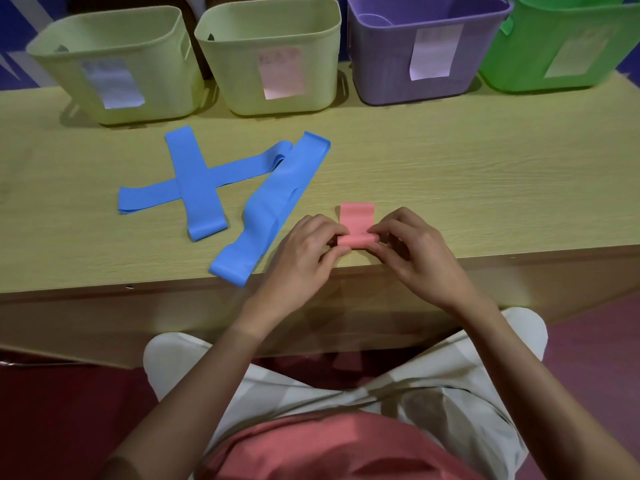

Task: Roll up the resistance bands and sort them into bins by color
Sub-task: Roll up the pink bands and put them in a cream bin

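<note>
Near the surface's (450, 174) front edge, left hand (304, 251) and right hand (412, 251) pinch the half-rolled pink rubber resistance band (356, 223) — rolling looks nearly finished — next, probably, binning it by colour.

A pale wood-grain table (485, 174) under and beyond the fingers; dark red floor (62, 417) below them; blue wall (14, 36) behind.

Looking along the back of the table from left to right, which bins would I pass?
Left pale green bin → second pale green bin → purple bin → bright green bin.
</note>
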Demonstrator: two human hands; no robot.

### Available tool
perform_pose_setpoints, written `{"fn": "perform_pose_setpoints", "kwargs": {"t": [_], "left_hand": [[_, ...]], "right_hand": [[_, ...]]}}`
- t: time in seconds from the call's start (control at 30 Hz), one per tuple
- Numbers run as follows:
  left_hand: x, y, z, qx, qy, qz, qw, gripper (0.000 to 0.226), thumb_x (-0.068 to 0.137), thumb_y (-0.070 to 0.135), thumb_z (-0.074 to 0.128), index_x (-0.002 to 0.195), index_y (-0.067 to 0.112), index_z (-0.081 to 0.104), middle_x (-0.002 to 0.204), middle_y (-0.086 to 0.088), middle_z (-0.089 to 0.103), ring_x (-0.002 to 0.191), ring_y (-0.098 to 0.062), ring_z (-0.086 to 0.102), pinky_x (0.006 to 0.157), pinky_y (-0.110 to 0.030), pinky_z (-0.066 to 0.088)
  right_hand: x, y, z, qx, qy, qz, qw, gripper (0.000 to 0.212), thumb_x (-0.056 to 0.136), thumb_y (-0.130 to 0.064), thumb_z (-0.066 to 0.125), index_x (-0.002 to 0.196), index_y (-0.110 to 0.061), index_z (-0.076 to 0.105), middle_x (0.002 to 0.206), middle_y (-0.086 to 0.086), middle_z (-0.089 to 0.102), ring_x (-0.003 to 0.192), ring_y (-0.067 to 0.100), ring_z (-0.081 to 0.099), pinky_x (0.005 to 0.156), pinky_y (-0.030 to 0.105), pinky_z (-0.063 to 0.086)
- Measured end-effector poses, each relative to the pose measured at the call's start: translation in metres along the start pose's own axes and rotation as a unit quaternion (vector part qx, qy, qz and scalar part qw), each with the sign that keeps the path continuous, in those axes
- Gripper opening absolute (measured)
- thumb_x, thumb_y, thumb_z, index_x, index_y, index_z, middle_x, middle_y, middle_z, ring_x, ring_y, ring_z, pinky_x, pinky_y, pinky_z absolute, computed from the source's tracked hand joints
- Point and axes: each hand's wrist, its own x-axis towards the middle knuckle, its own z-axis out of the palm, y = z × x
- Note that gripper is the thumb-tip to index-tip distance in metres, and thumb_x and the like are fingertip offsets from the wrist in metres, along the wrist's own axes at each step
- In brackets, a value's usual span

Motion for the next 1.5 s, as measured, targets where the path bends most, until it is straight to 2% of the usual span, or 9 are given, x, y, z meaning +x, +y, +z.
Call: {"fn": "perform_pose_setpoints", "kwargs": {"t": [0.2,0.4,0.6,0.73,0.9,1.03,1.17,1.27,1.5], "left_hand": [[0.002,0.001,0.001,0.012,-0.008,-0.006,1.000,0.018,0.091,0.020,0.059,0.103,0.009,0.065,0.094,-0.002,0.059,0.088,-0.019,0.053,0.077,-0.028,0.041],[0.002,0.003,0.000,0.019,-0.014,-0.007,1.000,0.017,0.091,0.018,0.060,0.105,0.010,0.064,0.096,-0.001,0.057,0.091,-0.019,0.052,0.079,-0.030,0.042],[0.000,0.002,-0.001,0.006,-0.021,-0.006,1.000,0.024,0.088,0.022,0.068,0.109,0.012,0.062,0.100,0.001,0.056,0.092,-0.015,0.052,0.081,-0.032,0.044],[0.002,0.001,-0.001,0.016,-0.017,-0.004,1.000,0.018,0.089,0.021,0.065,0.103,0.010,0.064,0.098,-0.001,0.055,0.093,-0.018,0.053,0.081,-0.035,0.045],[0.003,0.001,-0.001,0.033,-0.017,-0.001,0.999,0.021,0.090,0.021,0.065,0.106,0.008,0.065,0.101,-0.003,0.055,0.096,-0.020,0.053,0.083,-0.037,0.046],[0.002,0.001,-0.001,0.033,-0.015,0.000,0.999,0.026,0.090,0.022,0.065,0.111,0.007,0.063,0.105,-0.004,0.055,0.099,-0.021,0.054,0.085,-0.039,0.046],[0.001,0.000,-0.002,0.025,-0.014,-0.001,1.000,0.030,0.086,0.023,0.069,0.111,0.010,0.061,0.103,-0.002,0.053,0.097,-0.020,0.054,0.085,-0.038,0.047],[0.002,-0.001,-0.002,0.028,-0.008,-0.003,1.000,0.023,0.090,0.029,0.060,0.105,0.012,0.063,0.100,-0.001,0.054,0.096,-0.021,0.053,0.083,-0.039,0.046],[0.007,-0.003,-0.001,0.054,0.000,-0.011,0.998,0.037,0.091,0.039,0.046,0.106,0.011,0.067,0.104,-0.002,0.054,0.097,-0.019,0.050,0.083,-0.036,0.045]], "right_hand": [[0.002,-0.002,0.001,0.014,0.006,0.002,1.000,0.031,0.084,-0.024,0.073,0.110,-0.011,0.062,0.100,-0.005,0.051,0.086,-0.007,0.051,0.073,0.008,0.040],[0.004,-0.003,0.002,-0.006,0.002,-0.010,1.000,0.018,0.085,-0.021,0.072,0.099,-0.013,0.064,0.089,-0.007,0.051,0.080,0.007,0.047,0.066,0.025,0.042],[0.004,0.000,0.002,-0.013,-0.019,-0.019,1.000,0.017,0.090,-0.024,0.066,0.103,-0.013,0.065,0.091,-0.007,0.051,0.081,0.003,0.043,0.069,0.020,0.035],[0.003,0.000,0.002,-0.020,-0.011,-0.021,1.000,0.019,0.092,-0.025,0.064,0.106,-0.012,0.066,0.095,-0.004,0.054,0.090,0.010,0.048,0.073,0.024,0.041],[0.003,-0.002,0.002,0.003,-0.004,-0.012,1.000,0.029,0.085,-0.022,0.072,0.110,-0.012,0.063,0.100,-0.006,0.050,0.089,0.005,0.051,0.074,0.015,0.044],[0.006,-0.001,0.001,-0.006,-0.004,-0.015,1.000,0.017,0.088,-0.020,0.069,0.102,-0.012,0.065,0.093,-0.007,0.051,0.083,0.009,0.047,0.067,0.024,0.042],[0.008,0.000,0.002,-0.020,-0.009,-0.018,1.000,0.018,0.091,-0.023,0.063,0.105,-0.011,0.066,0.095,-0.002,0.056,0.090,0.014,0.051,0.073,0.033,0.046],[0.009,-0.001,0.003,-0.023,-0.014,-0.016,0.999,0.020,0.092,-0.025,0.062,0.107,-0.012,0.066,0.096,-0.002,0.056,0.092,0.014,0.051,0.075,0.033,0.047],[0.010,-0.005,0.002,-0.015,0.000,-0.018,1.000,0.022,0.085,-0.017,0.072,0.103,-0.011,0.062,0.098,-0.004,0.051,0.090,0.012,0.050,0.073,0.022,0.044]]}}
